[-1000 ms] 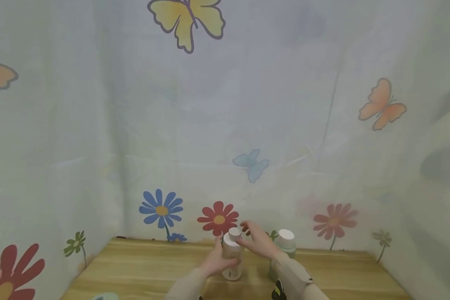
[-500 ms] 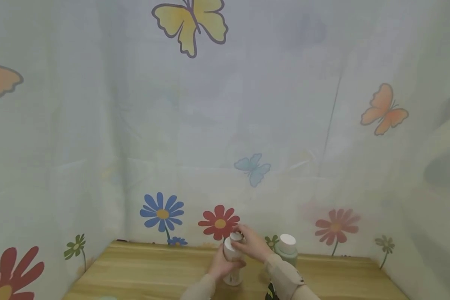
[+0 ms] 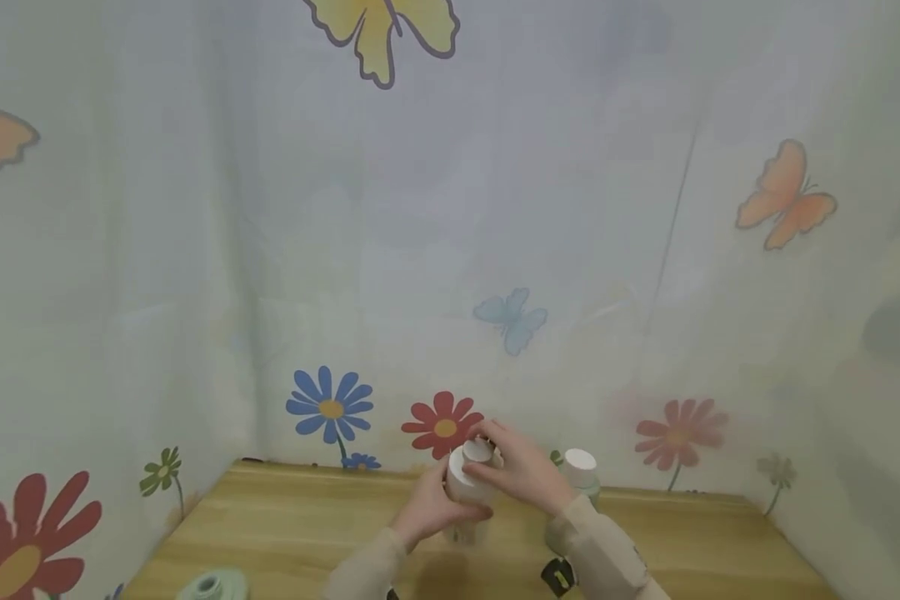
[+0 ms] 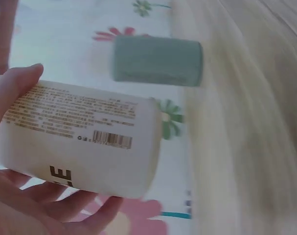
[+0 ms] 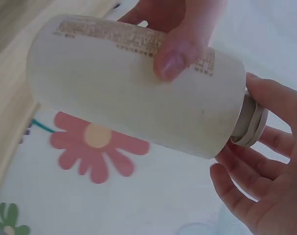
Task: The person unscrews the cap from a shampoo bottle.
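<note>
Both forearms wore long beige sleeves, left sleeve (image 3: 363, 567) and right sleeve (image 3: 596, 550), cuffs ending at the wrists. A small black device with yellow-green marking (image 3: 558, 577) sat strapped under the right forearm. Left hand (image 3: 423, 512) and right hand (image 3: 521, 471) were bare, without gloves.

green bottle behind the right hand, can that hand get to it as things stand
Probably yes, once freed. The green bottle stands just beyond the right hand with nothing between them, but that hand is busy at the cap of the white bottle gripped by the left hand.
</note>
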`<state>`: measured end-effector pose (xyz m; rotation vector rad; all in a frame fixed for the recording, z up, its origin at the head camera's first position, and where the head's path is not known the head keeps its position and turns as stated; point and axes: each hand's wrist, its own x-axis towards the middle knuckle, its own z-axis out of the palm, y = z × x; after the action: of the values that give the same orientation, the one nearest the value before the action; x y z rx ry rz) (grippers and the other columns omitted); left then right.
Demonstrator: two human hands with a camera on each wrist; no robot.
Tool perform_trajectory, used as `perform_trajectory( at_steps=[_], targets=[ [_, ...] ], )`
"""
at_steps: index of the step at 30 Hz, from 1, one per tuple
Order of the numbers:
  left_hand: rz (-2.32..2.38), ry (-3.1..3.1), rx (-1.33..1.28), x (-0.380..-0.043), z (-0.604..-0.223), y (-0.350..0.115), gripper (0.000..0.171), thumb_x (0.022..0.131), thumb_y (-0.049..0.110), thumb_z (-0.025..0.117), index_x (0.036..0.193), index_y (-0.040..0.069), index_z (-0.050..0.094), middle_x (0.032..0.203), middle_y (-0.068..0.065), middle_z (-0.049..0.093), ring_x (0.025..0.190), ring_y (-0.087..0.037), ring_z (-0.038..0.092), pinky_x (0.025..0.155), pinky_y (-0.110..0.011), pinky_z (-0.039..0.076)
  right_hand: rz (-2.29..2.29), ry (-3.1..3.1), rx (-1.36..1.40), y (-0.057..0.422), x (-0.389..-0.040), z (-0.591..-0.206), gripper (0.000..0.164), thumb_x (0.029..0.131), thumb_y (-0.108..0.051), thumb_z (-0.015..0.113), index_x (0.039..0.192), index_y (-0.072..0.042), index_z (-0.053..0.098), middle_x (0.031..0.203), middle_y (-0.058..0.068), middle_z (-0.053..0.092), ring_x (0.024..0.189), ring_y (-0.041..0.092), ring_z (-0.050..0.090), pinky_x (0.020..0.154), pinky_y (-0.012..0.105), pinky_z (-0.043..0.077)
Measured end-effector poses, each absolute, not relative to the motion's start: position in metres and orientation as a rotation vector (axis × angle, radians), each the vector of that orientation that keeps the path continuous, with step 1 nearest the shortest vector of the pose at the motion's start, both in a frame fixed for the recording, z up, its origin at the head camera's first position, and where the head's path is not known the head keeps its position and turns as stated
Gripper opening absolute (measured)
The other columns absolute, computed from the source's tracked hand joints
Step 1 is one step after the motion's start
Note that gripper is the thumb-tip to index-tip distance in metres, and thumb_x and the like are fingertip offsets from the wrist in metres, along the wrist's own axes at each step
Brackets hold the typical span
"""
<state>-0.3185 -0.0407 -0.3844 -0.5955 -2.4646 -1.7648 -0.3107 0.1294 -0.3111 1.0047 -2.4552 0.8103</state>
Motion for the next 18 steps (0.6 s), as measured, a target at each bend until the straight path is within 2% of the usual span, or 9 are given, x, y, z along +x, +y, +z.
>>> perform_trajectory(
  at_steps=[9,18],
  targets=[
    [-1.64,-2.564,-0.738,-0.275,-0.348,-0.058,0.066,0.07,0.028,0.085,0.127,0.017,0.055,0.111,-0.003,0.066,0.096,-0.018,0.061,0.08,-0.039,0.052,0.753,-2.393,1.107,0.132,-0.27,-0.287,0.028,0.085,-0.028,0.074,0.108,-0.015,0.062,0.1,-0.006,0.062,0.088,0.008,0.057,0.078,0.027,0.052],
    [-1.573,-2.71,-0.883,-0.234,-0.347,-0.076,0.055,0.07,0.034,0.085,0.118,0.03,0.059,0.104,0.009,0.067,0.088,-0.01,0.062,0.073,-0.03,0.052,0.541,-2.435,1.267,0.138,-0.229,-0.284,0.032,0.088,-0.047,0.065,0.108,-0.022,0.061,0.094,-0.015,0.062,0.082,-0.002,0.054,0.073,0.019,0.049]
  ],
)
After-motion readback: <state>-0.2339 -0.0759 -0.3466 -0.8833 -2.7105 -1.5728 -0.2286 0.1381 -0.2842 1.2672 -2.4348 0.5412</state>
